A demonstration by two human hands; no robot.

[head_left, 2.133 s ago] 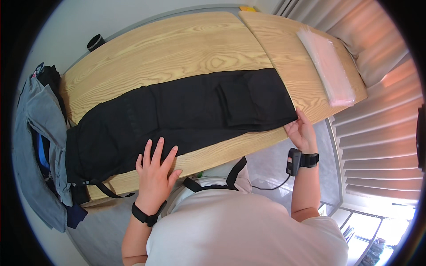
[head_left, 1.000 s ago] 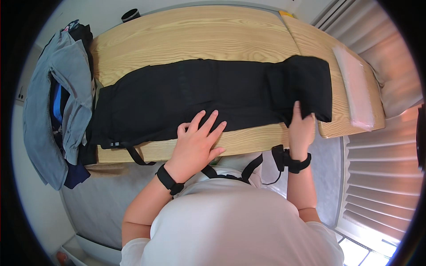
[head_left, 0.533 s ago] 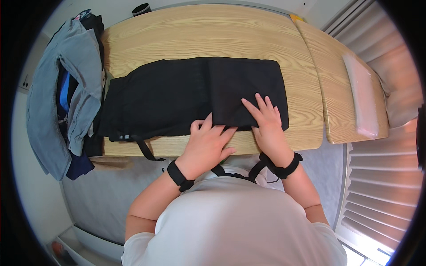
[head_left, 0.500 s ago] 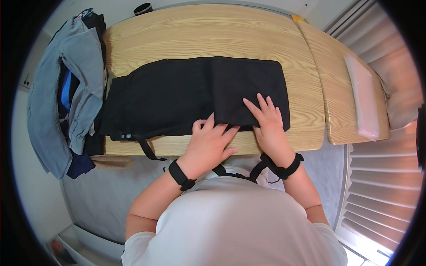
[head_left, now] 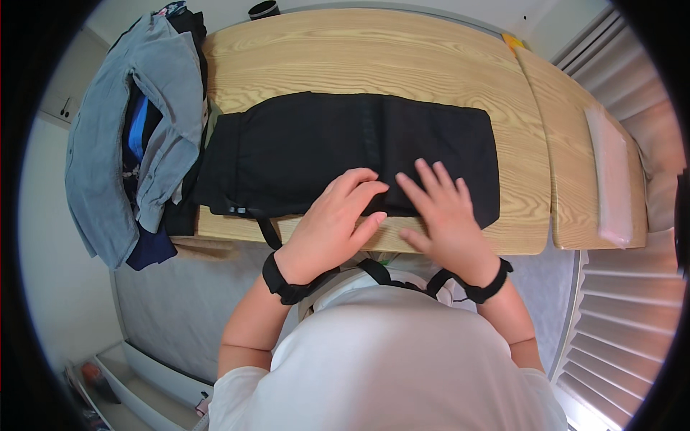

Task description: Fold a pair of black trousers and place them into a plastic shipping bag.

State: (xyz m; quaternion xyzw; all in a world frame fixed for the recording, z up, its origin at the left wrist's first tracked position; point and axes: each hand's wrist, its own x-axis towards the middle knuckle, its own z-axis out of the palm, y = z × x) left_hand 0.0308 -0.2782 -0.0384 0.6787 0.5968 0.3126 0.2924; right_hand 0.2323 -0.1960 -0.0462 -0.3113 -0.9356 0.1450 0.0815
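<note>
Black trousers [head_left: 309, 151] lie flat on the wooden table, with their right part folded back over the rest. A black strap [head_left: 269, 231] and a small pale tag show at their near left edge. My left hand [head_left: 327, 223] is at the near edge, beside the fold line, its fingers bent and its thumb apart, holding nothing. Over the folded right part, my right hand [head_left: 445, 219] has its fingers spread and is slightly blurred. Whether either hand touches the cloth, I cannot tell. Black bands circle both wrists.
At the table's left end clothes are heaped, a grey shirt [head_left: 97, 165] on top. A black cup [head_left: 264, 10] stands beyond the far edge. On the right side table [head_left: 568, 144] lies a clear plastic packet [head_left: 609, 176]. Pleated curtains hang at the right; a white bin [head_left: 154, 381] is low left.
The view has shifted, so everything sits further right. My left hand has drawn its fingers in from the cloth's near edge. My right hand has come back nearer, thumb now spread.
</note>
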